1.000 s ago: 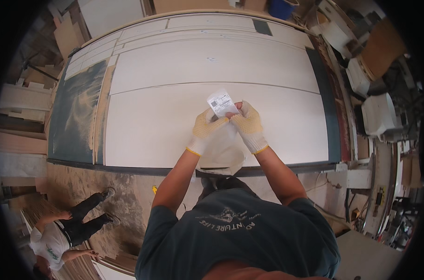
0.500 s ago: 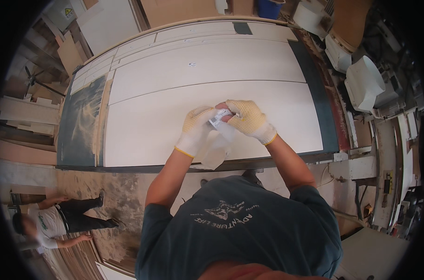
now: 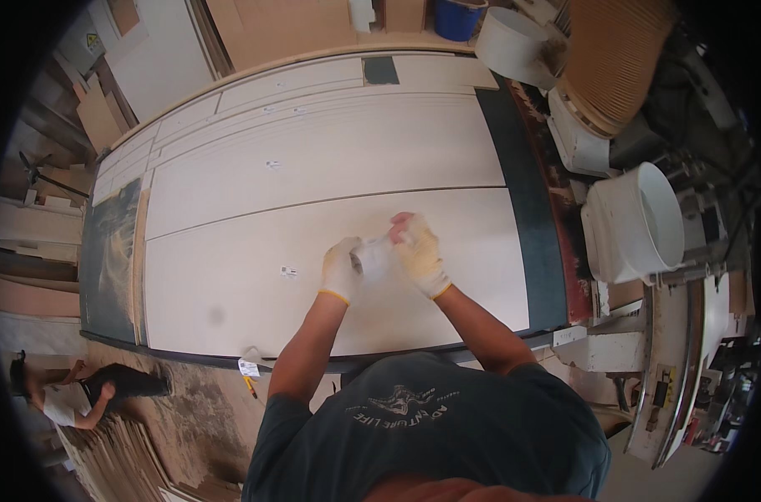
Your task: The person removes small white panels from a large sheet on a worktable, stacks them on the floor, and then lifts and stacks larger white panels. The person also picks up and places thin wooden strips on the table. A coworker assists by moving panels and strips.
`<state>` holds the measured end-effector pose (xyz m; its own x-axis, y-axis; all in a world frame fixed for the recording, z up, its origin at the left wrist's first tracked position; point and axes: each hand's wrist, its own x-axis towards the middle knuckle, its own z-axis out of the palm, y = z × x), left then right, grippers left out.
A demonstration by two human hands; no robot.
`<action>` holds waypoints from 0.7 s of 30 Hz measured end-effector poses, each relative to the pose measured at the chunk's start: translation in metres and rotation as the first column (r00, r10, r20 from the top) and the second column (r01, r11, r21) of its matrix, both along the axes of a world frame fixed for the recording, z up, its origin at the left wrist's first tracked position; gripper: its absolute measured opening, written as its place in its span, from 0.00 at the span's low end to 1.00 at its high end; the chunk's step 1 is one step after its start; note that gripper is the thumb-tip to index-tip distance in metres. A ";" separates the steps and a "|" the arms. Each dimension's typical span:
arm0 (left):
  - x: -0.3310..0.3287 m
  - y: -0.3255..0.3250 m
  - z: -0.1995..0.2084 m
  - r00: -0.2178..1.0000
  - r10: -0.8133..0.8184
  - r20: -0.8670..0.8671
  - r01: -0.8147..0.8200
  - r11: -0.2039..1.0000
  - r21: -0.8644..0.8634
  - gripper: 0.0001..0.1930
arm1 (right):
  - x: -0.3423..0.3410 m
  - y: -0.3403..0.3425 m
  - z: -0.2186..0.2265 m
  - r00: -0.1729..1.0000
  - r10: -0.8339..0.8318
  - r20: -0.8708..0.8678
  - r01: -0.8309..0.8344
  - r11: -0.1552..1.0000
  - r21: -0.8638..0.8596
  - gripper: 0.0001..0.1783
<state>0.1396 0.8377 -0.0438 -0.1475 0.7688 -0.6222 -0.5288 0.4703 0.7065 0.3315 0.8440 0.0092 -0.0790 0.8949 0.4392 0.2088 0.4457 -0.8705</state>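
Observation:
A pale, see-through label strip (image 3: 375, 253), smeared by motion, stretches between my gloved hands over the near white panel (image 3: 447, 314). My left hand (image 3: 341, 268) is curled around the strip's left end. My right hand (image 3: 418, 258) has its bare fingertips pinched together at the other end; exactly what they pinch is blurred. Both gloves are white and yellowish with yellow cuffs. A small printed label (image 3: 289, 271) lies on the near panel, left of my left hand. Another small label (image 3: 272, 165) is on the white panel behind.
A dark green table surface (image 3: 541, 243) shows along the right. A white, labelled scrap (image 3: 248, 366) with a yellow piece below it is at the front edge. White duct fittings (image 3: 631, 222) and a ribbed hose (image 3: 619, 63) stand at right. Another person (image 3: 66, 402) is at lower left.
My hands have moved apart and lower in the picture, with the strip between them. A label now shows on the near panel. The view has shifted, and the other person has changed posture.

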 end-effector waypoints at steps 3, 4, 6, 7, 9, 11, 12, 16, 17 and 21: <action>-0.018 0.044 -0.083 0.846 -0.024 -0.533 0.038 0.999 0.016 0.09 | 0.036 0.092 -0.057 0.910 -0.339 -0.239 0.267 0.919 -0.291 0.03; -0.028 0.048 -0.107 0.580 -0.047 -0.813 0.129 0.991 0.035 0.09 | 0.053 0.134 -0.074 0.908 -0.393 -0.148 0.342 0.896 -0.283 0.04; -0.042 0.052 -0.145 0.132 -0.073 -0.989 0.320 0.947 -0.028 0.09 | 0.082 0.226 -0.110 0.917 -0.359 0.176 0.390 0.899 -0.198 0.07; -0.045 0.052 -0.158 0.024 -0.168 -0.986 0.361 0.921 -0.148 0.08 | 0.093 0.277 -0.127 0.883 -0.348 0.316 0.426 0.876 -0.225 0.10; -0.047 0.052 -0.172 -0.127 0.007 -0.992 0.490 0.870 -0.057 0.05 | 0.116 0.390 -0.154 0.802 -0.327 0.500 0.472 0.860 -0.194 0.14; -0.044 0.054 -0.174 -0.109 -0.010 -0.994 0.454 0.889 -0.059 0.03 | 0.132 0.498 -0.178 0.729 -0.324 0.603 0.487 0.864 -0.124 0.16; -0.041 0.057 -0.171 -0.109 0.025 -0.994 0.469 0.883 -0.029 0.02 | 0.140 0.556 -0.184 0.674 -0.329 0.661 0.511 0.854 -0.096 0.17; -0.037 0.075 -0.159 -0.159 0.076 -0.984 0.504 0.863 -0.014 0.03 | 0.167 0.728 -0.200 0.664 -0.313 0.679 0.479 0.876 -0.064 0.22; -0.037 0.078 -0.157 -0.157 0.055 -0.986 0.508 0.861 -0.033 0.04 | 0.177 0.751 -0.203 0.626 -0.286 0.725 0.482 0.873 -0.071 0.24; -0.040 0.082 -0.158 -0.139 0.037 -0.990 0.538 0.842 -0.044 0.07 | 0.211 0.787 -0.223 0.328 -0.307 0.894 0.731 0.682 -0.034 0.37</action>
<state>0.0992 0.9195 -0.2018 -0.0833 0.9768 0.1972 0.9140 -0.0039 0.4057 0.5423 1.6305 -0.2139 0.3653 0.9260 0.0953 0.9153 -0.3386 -0.2182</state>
